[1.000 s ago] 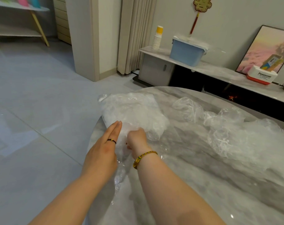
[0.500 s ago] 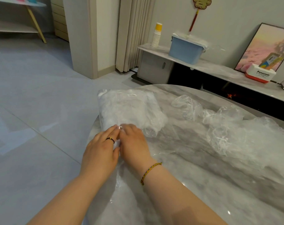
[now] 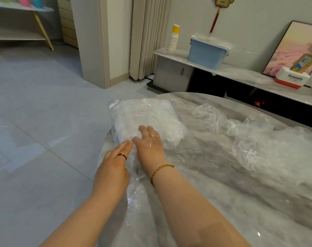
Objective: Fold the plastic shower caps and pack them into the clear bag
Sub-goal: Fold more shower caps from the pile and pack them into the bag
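1. Packing: the right hand [image 3: 149, 145], fingers straight, presses inside the clear bag [image 3: 148, 114] at the tabletop [image 3: 223, 202]'s left edge; the left hand [image 3: 114, 166] lies flat on its mouth.
2. Next, probably: fold 1 of the shower caps [image 3: 269, 148] heaped right.

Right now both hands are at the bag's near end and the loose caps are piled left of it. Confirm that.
Wrong on one point: the head view shows the loose caps piled right of the bag, not left. The left hand and right hand are indeed at its near end.
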{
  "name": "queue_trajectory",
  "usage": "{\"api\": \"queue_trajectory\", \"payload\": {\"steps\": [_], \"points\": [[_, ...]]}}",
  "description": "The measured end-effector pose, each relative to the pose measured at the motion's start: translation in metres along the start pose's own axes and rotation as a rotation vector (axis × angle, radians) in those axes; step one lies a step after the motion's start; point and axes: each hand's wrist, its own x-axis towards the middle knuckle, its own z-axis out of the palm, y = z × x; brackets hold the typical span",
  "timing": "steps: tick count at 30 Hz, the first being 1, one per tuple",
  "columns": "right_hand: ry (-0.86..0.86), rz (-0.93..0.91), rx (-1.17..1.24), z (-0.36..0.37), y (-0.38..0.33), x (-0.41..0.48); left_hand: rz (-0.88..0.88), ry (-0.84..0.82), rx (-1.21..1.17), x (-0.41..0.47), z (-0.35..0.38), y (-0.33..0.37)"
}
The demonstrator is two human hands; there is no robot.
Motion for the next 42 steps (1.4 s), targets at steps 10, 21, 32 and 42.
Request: {"api": "queue_trajectory", "payload": {"steps": [10,21,32,42], "points": [[-0.192,0.004,0.102,0.006,0.002,-0.005,-0.027,-0.003,0.016,0.003,0.006,-0.003],[-0.280,-0.063,0.207,-0.032,0.012,-0.049,0.054,0.035,0.277,-0.002,0.008,-0.005],[0.213,0.133,0.232,-0.046,0.087,-0.121,0.600,0.106,0.245,-0.016,0.036,0.030],[-0.205,0.728,-0.043,-0.076,0.234,-0.189,0.706,-0.409,0.533,-0.039,0.096,0.051]]}}
